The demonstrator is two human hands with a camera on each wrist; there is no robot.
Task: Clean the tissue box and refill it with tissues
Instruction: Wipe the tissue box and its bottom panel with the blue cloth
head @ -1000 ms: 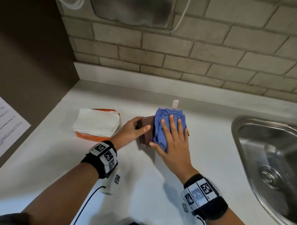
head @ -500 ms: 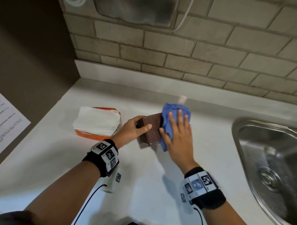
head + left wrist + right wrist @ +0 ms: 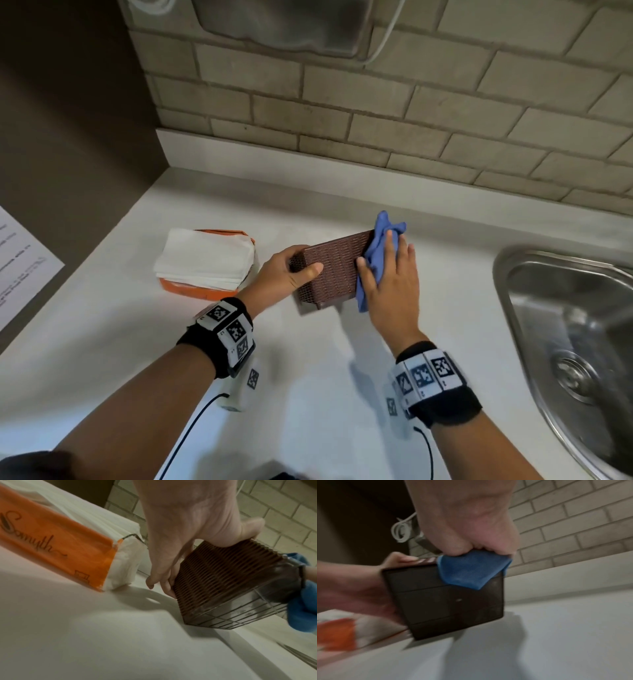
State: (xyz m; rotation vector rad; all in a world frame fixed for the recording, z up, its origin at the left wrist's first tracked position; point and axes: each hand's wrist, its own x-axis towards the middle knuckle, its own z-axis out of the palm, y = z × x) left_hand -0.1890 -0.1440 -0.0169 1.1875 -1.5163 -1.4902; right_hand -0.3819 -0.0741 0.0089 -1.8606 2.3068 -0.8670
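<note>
A brown woven tissue box (image 3: 334, 265) stands tipped on the white counter, its dark base (image 3: 445, 601) turned toward me. My left hand (image 3: 284, 274) grips its left end, thumb on top and fingers (image 3: 161, 574) curled round the side. My right hand (image 3: 394, 284) lies flat and presses a blue cloth (image 3: 380, 246) against the box's right end; the cloth (image 3: 471, 570) hangs over the top edge. An opened orange pack of white tissues (image 3: 205, 260) lies just left of the left hand. The inside of the box is hidden.
A steel sink (image 3: 565, 325) is set into the counter at the right. A brick wall (image 3: 376, 102) runs behind, with a dark panel and a printed sheet (image 3: 20, 267) at the left. Bare counter (image 3: 308, 394) lies in front.
My right hand has slid the blue cloth rightward along the box, from its middle to its right end, uncovering more of the brown top. The left hand keeps its grip.
</note>
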